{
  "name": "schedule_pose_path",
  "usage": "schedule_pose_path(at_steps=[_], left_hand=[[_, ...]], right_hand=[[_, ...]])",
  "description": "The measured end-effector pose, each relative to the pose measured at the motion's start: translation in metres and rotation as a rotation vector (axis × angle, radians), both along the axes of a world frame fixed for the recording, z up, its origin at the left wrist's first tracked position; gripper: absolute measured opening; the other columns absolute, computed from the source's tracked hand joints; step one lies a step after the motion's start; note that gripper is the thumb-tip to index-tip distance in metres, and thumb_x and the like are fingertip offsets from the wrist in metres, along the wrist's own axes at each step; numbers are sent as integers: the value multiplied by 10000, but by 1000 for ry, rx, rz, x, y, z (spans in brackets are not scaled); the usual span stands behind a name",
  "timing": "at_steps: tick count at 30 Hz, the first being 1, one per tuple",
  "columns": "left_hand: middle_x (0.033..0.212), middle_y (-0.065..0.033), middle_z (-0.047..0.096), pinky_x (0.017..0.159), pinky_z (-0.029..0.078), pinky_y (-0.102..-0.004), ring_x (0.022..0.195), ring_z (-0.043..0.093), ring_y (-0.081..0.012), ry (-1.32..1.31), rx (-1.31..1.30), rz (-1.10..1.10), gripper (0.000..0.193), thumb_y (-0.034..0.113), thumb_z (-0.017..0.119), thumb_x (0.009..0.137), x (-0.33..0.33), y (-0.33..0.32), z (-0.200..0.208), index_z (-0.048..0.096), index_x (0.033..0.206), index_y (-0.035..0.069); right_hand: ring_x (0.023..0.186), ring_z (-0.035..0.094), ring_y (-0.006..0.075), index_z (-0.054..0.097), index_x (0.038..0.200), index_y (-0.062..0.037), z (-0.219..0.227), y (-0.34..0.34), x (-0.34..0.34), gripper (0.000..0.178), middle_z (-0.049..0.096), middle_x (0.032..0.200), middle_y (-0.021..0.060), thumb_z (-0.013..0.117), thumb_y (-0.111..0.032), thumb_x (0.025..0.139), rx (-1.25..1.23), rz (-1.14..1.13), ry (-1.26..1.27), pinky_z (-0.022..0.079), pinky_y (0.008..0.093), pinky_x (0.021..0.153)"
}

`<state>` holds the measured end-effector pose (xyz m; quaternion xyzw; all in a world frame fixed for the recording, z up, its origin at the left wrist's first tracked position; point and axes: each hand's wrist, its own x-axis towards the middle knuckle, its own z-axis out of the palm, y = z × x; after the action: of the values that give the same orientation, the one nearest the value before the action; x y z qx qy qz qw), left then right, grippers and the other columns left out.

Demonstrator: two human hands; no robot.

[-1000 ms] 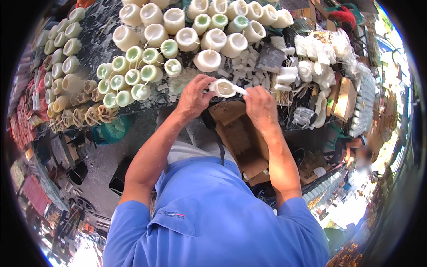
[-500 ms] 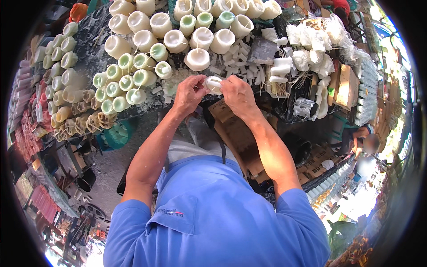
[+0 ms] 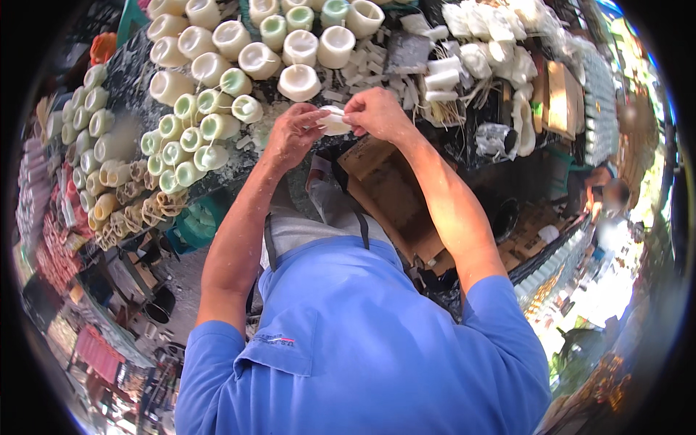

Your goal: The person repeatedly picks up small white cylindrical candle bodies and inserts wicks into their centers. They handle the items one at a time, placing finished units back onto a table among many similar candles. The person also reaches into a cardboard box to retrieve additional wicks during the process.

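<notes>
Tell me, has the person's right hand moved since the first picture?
Yes: the right hand has moved forward and a little left, closer to the front-most standing white wax cup.

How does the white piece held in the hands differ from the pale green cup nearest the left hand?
The white piece is held between the left hand and right hand; the pale green cup sits on the table.
The white piece looks white; the cup has a green tint.
Fingers partly cover the white piece; none cover the cup.
Both look rounded.
</notes>
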<state>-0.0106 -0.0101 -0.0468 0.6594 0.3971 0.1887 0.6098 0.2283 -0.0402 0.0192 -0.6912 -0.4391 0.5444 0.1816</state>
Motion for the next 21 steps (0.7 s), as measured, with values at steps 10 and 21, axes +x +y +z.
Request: schedule_pose_path(at_steps=[10, 21], left_hand=[[1336, -130, 657, 1049, 553, -475, 1222, 661, -354, 174, 622, -260, 333, 107, 835, 906, 12, 16, 33, 798, 1236, 137], [1138, -40, 722, 994, 508, -458, 1121, 653, -293, 212, 984, -366, 237, 117, 837, 870, 37, 18, 39, 778, 1099, 109]], right_hand=[[699, 759, 136, 792, 1070, 37, -21, -24, 3, 153, 798, 830, 89, 765, -19, 931, 147, -138, 201, 624, 303, 675], [683, 706, 108, 777, 1038, 36, -45, -64, -16, 174, 769, 797, 68, 827, -104, 949, 330, -492, 187, 582, 281, 647]])
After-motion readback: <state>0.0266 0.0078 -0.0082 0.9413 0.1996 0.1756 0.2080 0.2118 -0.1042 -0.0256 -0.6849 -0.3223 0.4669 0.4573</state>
